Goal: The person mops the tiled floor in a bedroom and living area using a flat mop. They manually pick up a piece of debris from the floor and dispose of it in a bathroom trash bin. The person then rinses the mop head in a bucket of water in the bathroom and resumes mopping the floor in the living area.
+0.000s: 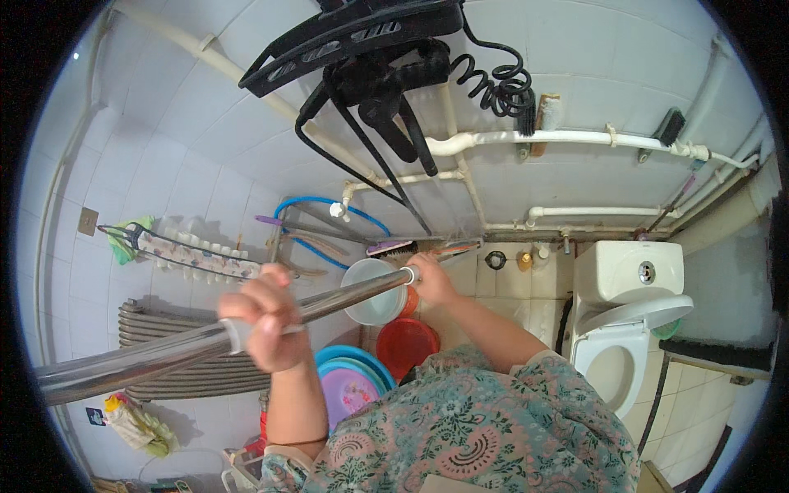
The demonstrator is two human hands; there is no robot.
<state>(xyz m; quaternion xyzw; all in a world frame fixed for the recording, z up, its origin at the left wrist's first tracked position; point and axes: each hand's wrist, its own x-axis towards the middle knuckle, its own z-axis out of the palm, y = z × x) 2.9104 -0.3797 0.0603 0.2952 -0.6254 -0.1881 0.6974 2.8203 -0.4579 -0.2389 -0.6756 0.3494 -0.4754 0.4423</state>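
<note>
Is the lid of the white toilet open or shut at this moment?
Open: the lid is raised in front of the tank, and the inside of the toilet bowl is visible.

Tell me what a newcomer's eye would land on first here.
Probably the shiny metal pole slanting across the middle, gripped by the left hand and the right hand. Next, the bulky black device at the top, with its coiled cord. Then the white toilet on the right.
</note>
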